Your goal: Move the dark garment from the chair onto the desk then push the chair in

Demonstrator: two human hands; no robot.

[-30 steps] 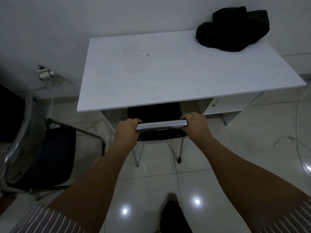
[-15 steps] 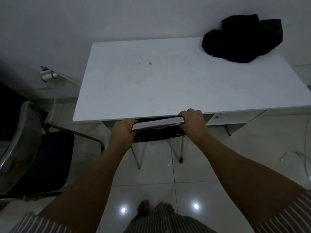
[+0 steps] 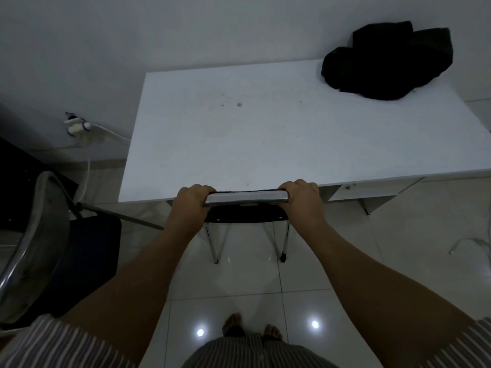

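The dark garment [image 3: 386, 63] lies bunched at the far right corner of the white desk [image 3: 265, 128], against the wall. A chair [image 3: 245, 199] with a metal top rail and dark backrest stands at the desk's front edge, its seat hidden under the desktop. My left hand [image 3: 192, 201] grips the left end of the rail. My right hand [image 3: 303, 196] grips the right end. Both arms are stretched forward.
A second chair [image 3: 53, 248] with a chrome frame and dark seat stands on the floor at the left. A wall socket with a white plug and cable [image 3: 77, 126] is left of the desk. Thin cables [image 3: 467, 243] lie on the tiled floor at the right.
The chair has slid forward under the desk, with its top rail now at the desk's front edge. Both hands stayed on the rail, and I stepped closer.
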